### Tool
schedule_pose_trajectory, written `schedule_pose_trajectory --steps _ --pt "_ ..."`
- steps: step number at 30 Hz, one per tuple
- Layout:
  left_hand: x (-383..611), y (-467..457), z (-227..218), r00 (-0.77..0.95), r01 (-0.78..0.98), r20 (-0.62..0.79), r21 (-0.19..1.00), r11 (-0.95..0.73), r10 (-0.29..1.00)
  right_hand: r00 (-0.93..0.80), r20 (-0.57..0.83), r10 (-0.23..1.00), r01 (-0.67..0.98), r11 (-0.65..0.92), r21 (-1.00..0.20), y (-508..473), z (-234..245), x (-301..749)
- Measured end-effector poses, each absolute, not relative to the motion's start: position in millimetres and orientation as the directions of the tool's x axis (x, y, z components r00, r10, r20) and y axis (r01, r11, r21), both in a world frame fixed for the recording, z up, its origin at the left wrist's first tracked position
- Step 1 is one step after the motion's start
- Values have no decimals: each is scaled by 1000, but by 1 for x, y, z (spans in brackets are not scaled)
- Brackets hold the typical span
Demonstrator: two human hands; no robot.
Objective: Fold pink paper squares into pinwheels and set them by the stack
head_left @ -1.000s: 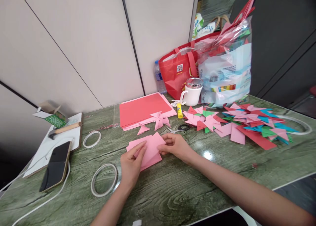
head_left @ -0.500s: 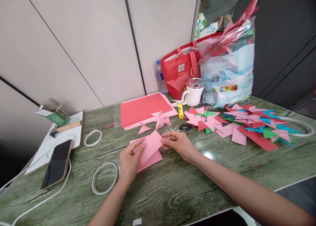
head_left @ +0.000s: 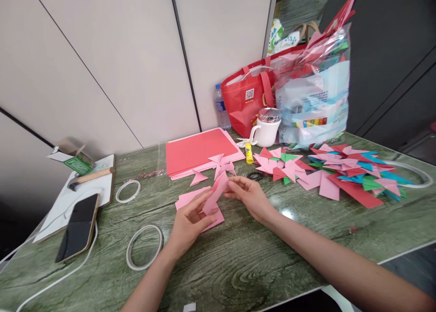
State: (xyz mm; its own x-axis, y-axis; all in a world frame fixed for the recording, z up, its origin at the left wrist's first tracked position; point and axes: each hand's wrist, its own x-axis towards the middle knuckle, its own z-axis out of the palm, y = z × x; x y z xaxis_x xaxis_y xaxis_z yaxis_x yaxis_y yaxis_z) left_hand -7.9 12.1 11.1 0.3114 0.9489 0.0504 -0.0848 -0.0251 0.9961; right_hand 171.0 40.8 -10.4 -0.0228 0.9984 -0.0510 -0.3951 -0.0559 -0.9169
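Note:
Between my two hands a sheet of pink paper is held up and bent over into a curve. My left hand grips its lower left part between thumb and fingers. At its upper right edge my right hand pinches it with the fingertips. Under it, more pink paper lies on the table, partly covered by my left hand. Just beyond are folded pink paper pieces and a stack of red and pink sheets.
Piles of folded coloured paper lie at the right. Behind stand a white mug, a yellow glue stick, a red bag and a bottle. Tape rings, a phone and a hammer are at the left.
The pink sheet was nearly flat and is now bent over. My left hand has moved slightly right and turned, while my right hand has barely shifted.

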Motion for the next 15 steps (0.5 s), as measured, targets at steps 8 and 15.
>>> schedule_pose_trajectory --steps 8,15 --pt "-8 9 9 432 133 107 975 -180 895 -161 -19 987 -361 -76 -930 35 -8 166" --pt "-7 10 7 398 83 100 986 -144 912 -205 -15 979 -416 -101 -904 35 -6 167"
